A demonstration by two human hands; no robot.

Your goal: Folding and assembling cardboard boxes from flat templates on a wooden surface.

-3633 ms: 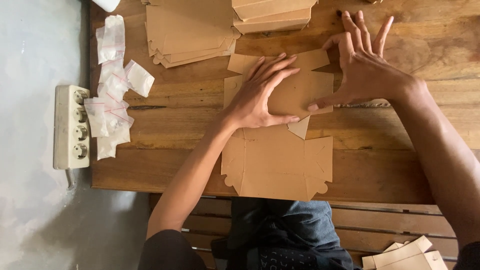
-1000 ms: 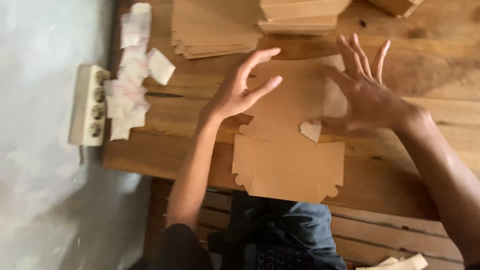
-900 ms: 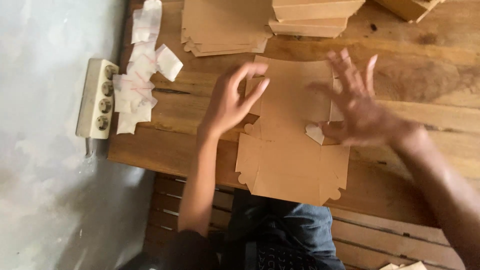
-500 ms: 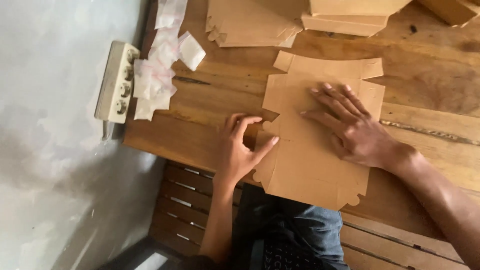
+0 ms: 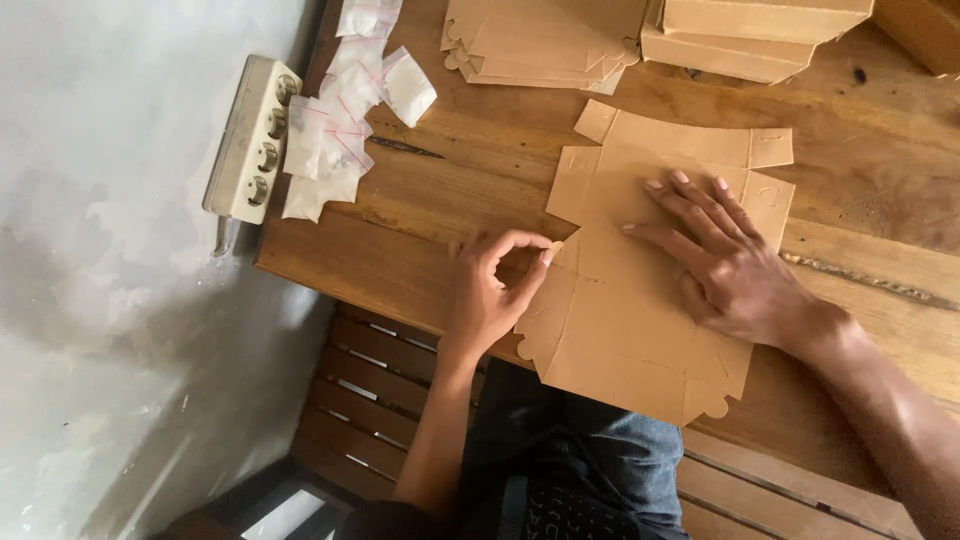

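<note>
A flat brown cardboard box blank [image 5: 640, 320] lies unfolded on the wooden table [image 5: 460, 190], its near end hanging over the table's front edge. My right hand [image 5: 725, 260] rests flat on the middle of the blank, fingers spread and pointing left. My left hand [image 5: 495, 290] pinches a small side flap at the blank's left edge between thumb and fingers.
A stack of flat brown blanks [image 5: 545, 40] and folded boxes [image 5: 760, 35] sit at the table's far side. Several small white plastic bags [image 5: 345, 110] lie at the left, beside a white power strip [image 5: 250, 140]. A wooden bench [image 5: 390, 370] shows below.
The blank was partly folded under both hands; now it lies flat. My right hand has come down flat on it, and my left hand moved to the left edge and pinched a flap.
</note>
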